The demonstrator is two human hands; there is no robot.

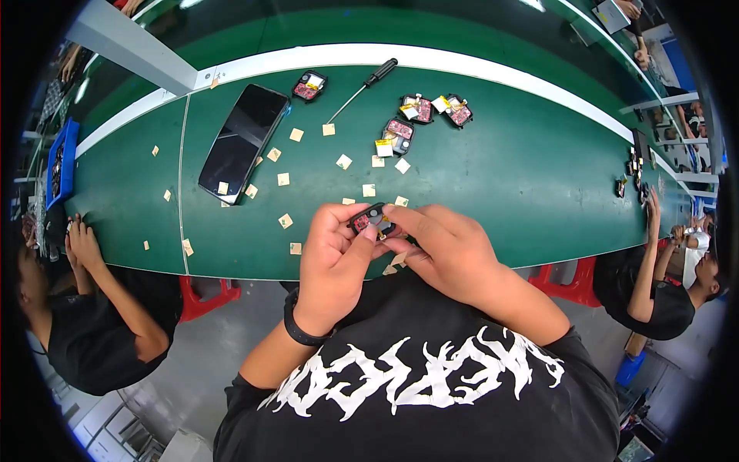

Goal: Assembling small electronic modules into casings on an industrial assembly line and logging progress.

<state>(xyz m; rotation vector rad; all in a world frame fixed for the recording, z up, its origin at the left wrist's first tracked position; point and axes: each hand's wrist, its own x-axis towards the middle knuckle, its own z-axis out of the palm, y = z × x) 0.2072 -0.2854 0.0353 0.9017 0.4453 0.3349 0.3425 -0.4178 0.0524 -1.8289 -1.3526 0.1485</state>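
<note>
Close to my chest, at the near edge of the green table [500,200], both hands meet over a small black-cased electronic device [359,223]. Its open face shows a red circuit board and a silver-grey part. My left hand [332,250] grips the case, thumb across the front. Fingers of my right hand [454,250] close on its right side, the index finger pressing near the top; what lies under the fingertips is hidden. A small tan paper square [398,260] shows beside the right fingers, and I cannot tell whether they hold it.
Several tan adhesive squares [283,179] are scattered ahead. A black phone [245,142], a screwdriver [377,75] and several similar open devices [399,136] lie farther off. A blue bin [61,163] stands far left. Co-workers sit on both sides, near red stools [206,299].
</note>
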